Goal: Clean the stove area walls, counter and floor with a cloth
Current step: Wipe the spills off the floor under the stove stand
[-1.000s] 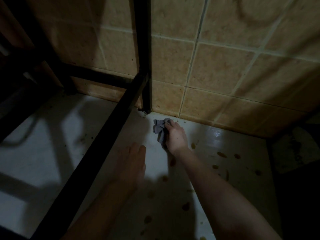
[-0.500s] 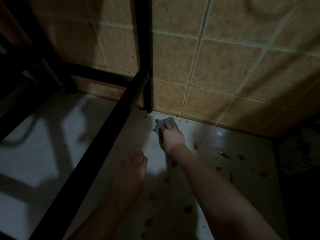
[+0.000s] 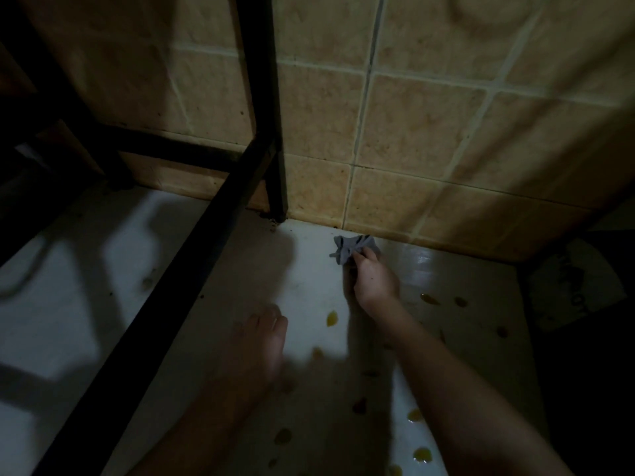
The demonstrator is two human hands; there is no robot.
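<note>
My right hand point(image 3: 372, 280) grips a small grey cloth point(image 3: 350, 248) and presses it on the white floor point(image 3: 103, 269) close to the base of the tan tiled wall point(image 3: 429, 125). The cloth bunches out past my fingers toward the wall. My left hand point(image 3: 261, 341) lies flat on the floor with straight fingers, nearer to me and in shadow. Several yellowish-brown grease spots point(image 3: 332, 318) dot the floor around and behind my right arm.
A black metal stand point(image 3: 192, 255) rises at the left, with an upright leg point(image 3: 271, 132) meeting the floor by the wall and a slanted bar crossing toward me. A dark object with a pale printed sheet point(image 3: 577, 286) sits at the right edge.
My right hand has slid the cloth a little to the right along the foot of the wall. My left hand has stayed planted on the floor.
</note>
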